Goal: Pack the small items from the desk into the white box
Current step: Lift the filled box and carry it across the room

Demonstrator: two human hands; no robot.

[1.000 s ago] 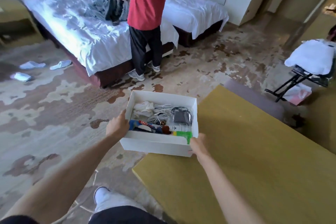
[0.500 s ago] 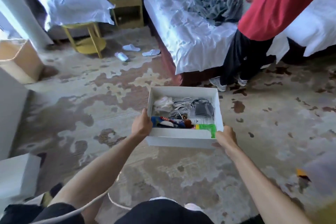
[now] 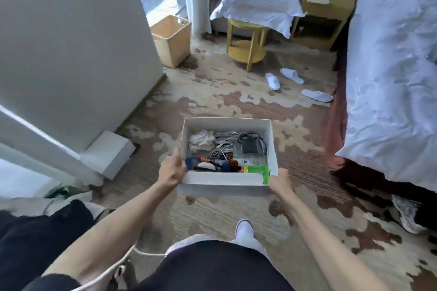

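Note:
I hold the white box (image 3: 223, 185) in the air above the carpet, in front of my body. My left hand (image 3: 171, 170) grips its left near corner and my right hand (image 3: 281, 183) grips its right near corner. Inside lie a white cloth (image 3: 201, 142), coiled grey cables (image 3: 223, 143), a dark charger with its cord (image 3: 250, 146), a green packet (image 3: 257, 170), a blue item and several small bits along the near side. The desk is out of view.
A white box lid (image 3: 107, 153) lies on the floor by a white wall on the left. A bed (image 3: 392, 82) runs along the right. Ahead stand a yellow round table (image 3: 247, 42), a beige bin (image 3: 171, 40) and white slippers (image 3: 290, 80). Someone's shoe (image 3: 406, 216) shows at right.
I have turned left with the box held in both hands: the yellow desk and the person in red have left the view, and the wall, window and box lid have come in.

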